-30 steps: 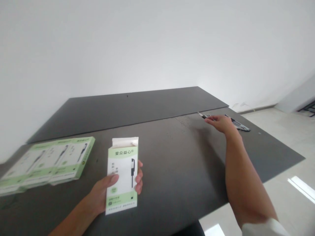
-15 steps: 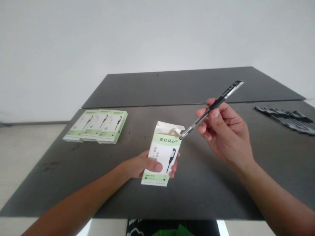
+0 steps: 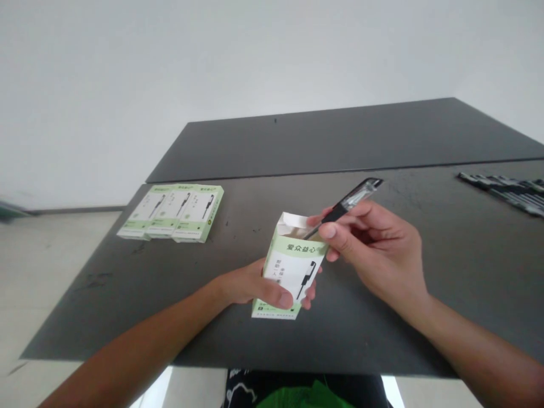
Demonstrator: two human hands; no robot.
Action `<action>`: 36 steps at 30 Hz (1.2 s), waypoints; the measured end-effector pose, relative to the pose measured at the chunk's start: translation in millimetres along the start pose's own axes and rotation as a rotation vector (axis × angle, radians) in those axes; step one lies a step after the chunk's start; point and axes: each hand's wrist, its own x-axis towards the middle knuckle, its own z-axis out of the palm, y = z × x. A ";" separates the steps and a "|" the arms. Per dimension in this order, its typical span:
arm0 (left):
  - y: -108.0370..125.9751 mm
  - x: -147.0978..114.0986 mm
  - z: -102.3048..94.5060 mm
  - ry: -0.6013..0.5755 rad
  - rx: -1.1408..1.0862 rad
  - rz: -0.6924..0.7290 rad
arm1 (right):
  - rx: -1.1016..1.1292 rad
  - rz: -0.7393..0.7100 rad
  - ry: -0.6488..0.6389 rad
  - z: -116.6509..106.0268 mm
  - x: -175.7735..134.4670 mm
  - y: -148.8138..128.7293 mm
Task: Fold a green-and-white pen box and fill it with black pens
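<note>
Dark worktop carrying all items. 3 closed green-and-white boxes lie side by side, well left of and beyond the left hand; a row of loose pens lies far right of the right hand. Left hand wraps the open-topped pen box, held upright. Right hand pinches 1 black pen, tip at the box mouth. Step judged: insertion; next calls for lowering the pen along the box axis.
</note>
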 end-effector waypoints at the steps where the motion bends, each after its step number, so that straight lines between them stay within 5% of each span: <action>1: 0.4 0.1 0.2 0.001 0.010 0.002 | -0.023 -0.013 -0.002 0.5 -0.3 1.7; 12: 3.2 -0.3 2.2 0.013 0.040 -0.034 | -0.115 -0.134 -0.036 -2.0 -0.4 10.7; 24: 1.8 2.0 2.8 -0.010 0.102 -0.059 | -0.619 -0.449 -0.140 -15.8 1.8 1.2; 36: 3.9 1.2 8.6 0.004 0.095 -0.083 | -0.500 -0.259 -0.035 -11.4 4.7 -8.6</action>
